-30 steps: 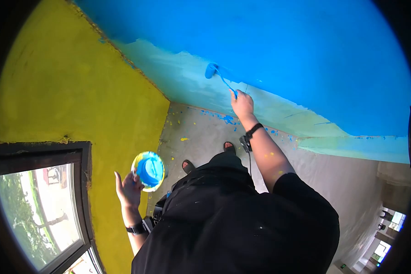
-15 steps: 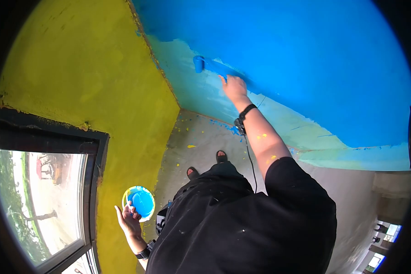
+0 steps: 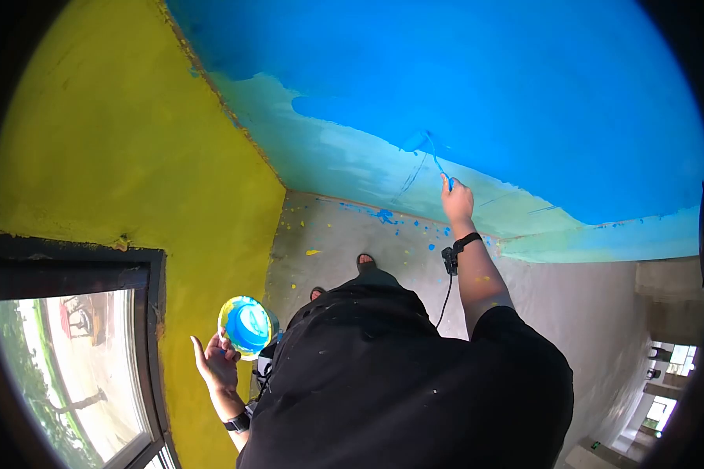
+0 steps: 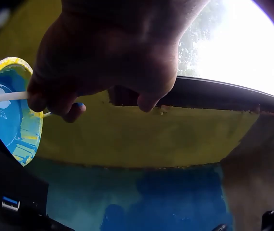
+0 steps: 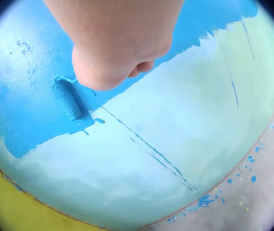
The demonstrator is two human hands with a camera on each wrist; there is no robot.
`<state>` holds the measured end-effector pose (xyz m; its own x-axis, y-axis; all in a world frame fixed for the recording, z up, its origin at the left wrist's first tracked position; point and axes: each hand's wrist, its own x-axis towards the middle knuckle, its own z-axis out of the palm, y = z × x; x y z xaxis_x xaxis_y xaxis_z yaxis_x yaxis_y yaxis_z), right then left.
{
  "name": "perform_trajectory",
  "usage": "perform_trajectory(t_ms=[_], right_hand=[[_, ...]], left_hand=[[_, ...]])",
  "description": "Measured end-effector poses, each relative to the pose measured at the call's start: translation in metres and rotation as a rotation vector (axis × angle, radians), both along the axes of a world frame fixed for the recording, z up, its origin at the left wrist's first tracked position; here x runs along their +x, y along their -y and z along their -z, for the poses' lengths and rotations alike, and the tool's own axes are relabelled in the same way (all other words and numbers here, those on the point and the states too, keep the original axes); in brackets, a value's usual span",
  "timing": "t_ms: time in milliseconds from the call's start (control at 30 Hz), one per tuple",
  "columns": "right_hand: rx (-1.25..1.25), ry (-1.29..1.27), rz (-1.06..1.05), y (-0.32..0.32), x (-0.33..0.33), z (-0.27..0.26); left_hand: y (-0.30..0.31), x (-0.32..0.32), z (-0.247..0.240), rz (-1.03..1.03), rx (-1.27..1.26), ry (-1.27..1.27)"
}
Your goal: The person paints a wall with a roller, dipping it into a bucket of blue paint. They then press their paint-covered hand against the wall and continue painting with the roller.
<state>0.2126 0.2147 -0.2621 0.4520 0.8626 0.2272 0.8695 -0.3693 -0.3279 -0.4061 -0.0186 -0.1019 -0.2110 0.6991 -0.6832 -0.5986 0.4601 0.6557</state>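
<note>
In the head view my right hand (image 3: 457,202) grips the handle of a small paint roller (image 3: 416,141). Its sleeve, coated in blue, lies against the wall at the lower edge of the fresh blue paint (image 5: 36,62). My fist hides most of the handle in the right wrist view. Low on the left, my left hand (image 3: 220,367) holds a small paint bucket (image 3: 272,322), fingers curled round its white bail handle (image 4: 4,97), thumb sticking out. Blue paint (image 4: 4,120) is inside the bucket, and yellow and blue smears mark its rim.
A yellow-green wall (image 3: 94,156) meets the blue one at a corner on the left. It holds a dark-framed window (image 3: 152,313). Pale turquoise wall (image 5: 103,168) shows below the blue. Paint spatters (image 3: 383,216) dot the grey floor (image 3: 336,258) around the person's feet.
The roller went left toward the corner, then back right along the wall. Blue now covers a strip that was pale turquoise. The left hand still holds the bucket low on the left.
</note>
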Motion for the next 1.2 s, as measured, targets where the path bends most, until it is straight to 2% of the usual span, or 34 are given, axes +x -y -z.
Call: perform_trajectory(t_ms=[167, 267, 333, 400, 500, 600, 767, 967, 1033, 1100, 1200], right_hand=[[0.078, -0.177, -0.099, -0.012, -0.018, -0.005], [0.168, -0.253, -0.241, -0.061, -0.071, -0.023], [0.353, -0.172, -0.329, -0.091, -0.124, -0.052], [0.199, -0.237, -0.373, -0.132, -0.166, -0.06], [0.116, -0.21, -0.402, -0.175, -0.233, -0.075], [0.266, -0.249, -0.452, -0.207, -0.295, -0.079], [0.137, -0.256, -0.513, -0.253, -0.361, -0.092], [0.204, -0.202, -0.495, -0.255, -0.362, -0.09], [0.308, -0.16, -0.496, -0.234, -0.337, -0.082], [0.546, -0.199, -0.524, -0.213, -0.308, -0.066], [0.432, -0.234, -0.494, -0.17, -0.269, -0.062]], left_hand=[[-0.019, 0.009, -0.01, -0.013, 0.03, -0.006], [-0.018, 0.007, -0.009, -0.011, 0.086, -0.003], [-0.009, 0.003, -0.008, -0.043, 0.103, -0.001], [-0.001, -0.002, -0.007, -0.075, 0.124, 0.003], [0.024, -0.008, -0.009, -0.178, 0.133, -0.003], [0.054, -0.015, -0.003, -0.285, 0.129, -0.023], [0.102, -0.015, 0.008, -0.468, 0.073, -0.033], [0.143, -0.012, 0.008, -0.685, -0.031, -0.043], [0.157, -0.018, 0.013, -0.691, -0.015, -0.024], [0.164, -0.019, 0.016, -0.727, 0.0, -0.013], [0.165, -0.02, 0.021, -0.759, -0.036, -0.004]])
